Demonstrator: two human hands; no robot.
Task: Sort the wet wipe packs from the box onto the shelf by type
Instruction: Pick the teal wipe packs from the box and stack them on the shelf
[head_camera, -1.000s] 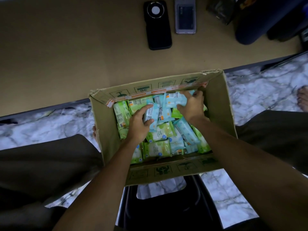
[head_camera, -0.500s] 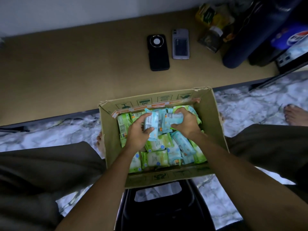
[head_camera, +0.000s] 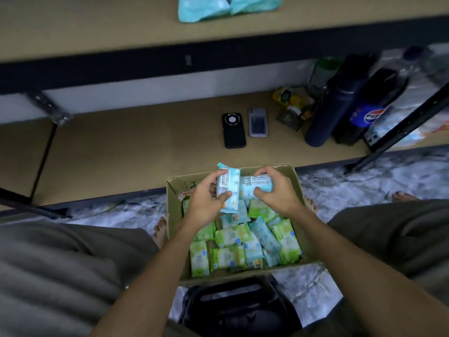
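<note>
You're holding a blue pack in each hand above the far end of the box: your left hand is gripping an upright pack, and your right hand is wrapping around a sideways pack. They're touching. Green and blue packs are lying loose in the box, with two phones sitting on the far shelf.

Storeroom: metal shelving, stock box, marble floor.
</note>
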